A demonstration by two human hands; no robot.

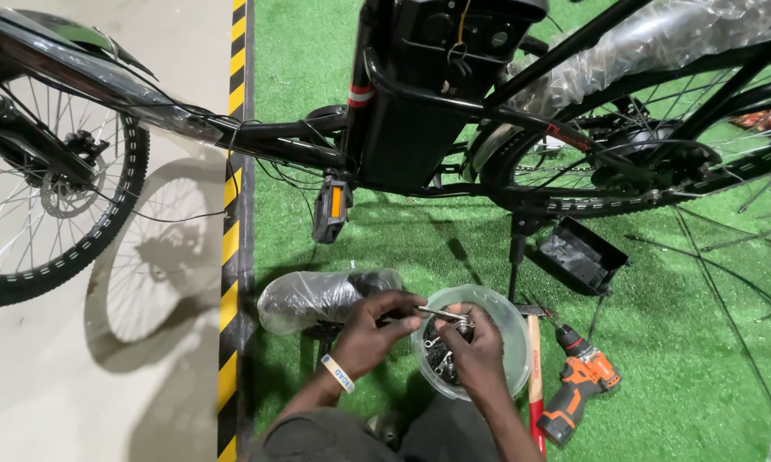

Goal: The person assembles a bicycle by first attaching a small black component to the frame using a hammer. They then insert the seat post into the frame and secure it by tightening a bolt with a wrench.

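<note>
the left hand [370,334] is curled, its fingertips pinching 1 end of a thin metal tool [441,314], likely a small wrench, though it is too small to be sure. the right hand [478,349] meets it from the other side, fingers bunched together around a small metal part at the tool's far end; what that part is cannot be told. both hands hover over a clear plastic tub [510,329] that stands on the green turf [685,359], with the right hand partly inside its rim. loose nuts and bolts lie in the bottom of the tub. a band circles the left wrist.

just left of the tub, touching the left hand's side, lies a dark part wrapped in clear plastic [317,298]. right of the tub a hammer [534,376] with a wooden handle lies lengthwise, and beside it an orange and black drill [581,385]. a black tray [581,255] sits further up the turf, near the kickstand.

a black bike [420,111] stands across the top, its orange-reflector pedal [332,205] hanging above the wrapped part. its front wheel [52,197] is on bare concrete, beyond a yellow and black stripe [231,257].
</note>
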